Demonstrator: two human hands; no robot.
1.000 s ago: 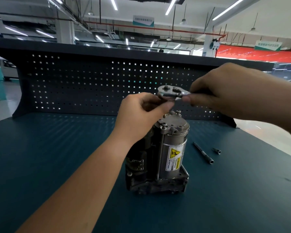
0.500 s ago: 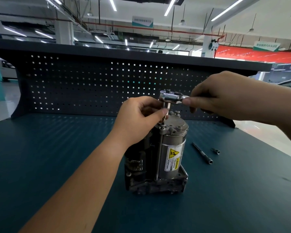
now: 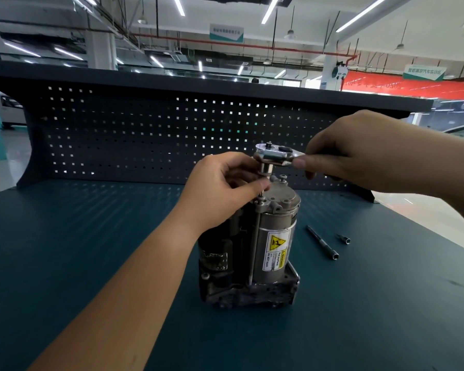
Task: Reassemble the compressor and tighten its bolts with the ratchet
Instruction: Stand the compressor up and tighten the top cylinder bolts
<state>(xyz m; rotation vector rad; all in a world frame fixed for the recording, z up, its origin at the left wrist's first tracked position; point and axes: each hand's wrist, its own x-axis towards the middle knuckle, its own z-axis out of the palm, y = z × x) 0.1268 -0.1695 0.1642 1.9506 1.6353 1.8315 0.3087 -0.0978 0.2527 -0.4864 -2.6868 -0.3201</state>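
Note:
The compressor [image 3: 268, 253] stands upright on the blue bench, a silver cylinder with a yellow warning label on a dark base. A chrome ratchet [image 3: 275, 155] hovers over its top left corner, its socket and bit pointing down at a bolt head [image 3: 260, 201] on the cap. My right hand [image 3: 359, 153] grips the ratchet handle from the right. My left hand [image 3: 223, 187] pinches the socket and bit just under the ratchet head. A long bolt runs down the cylinder's left side.
A long loose bolt [image 3: 322, 242] and a short socket piece [image 3: 344, 239] lie on the bench right of the compressor. A dark pegboard [image 3: 145, 135] closes off the back of the bench. The bench's right edge [image 3: 439, 234] runs diagonally nearby.
The ratchet has come down from above the compressor, so its bit now reaches the top-left bolt. Both hands moved down with it and kept their hold.

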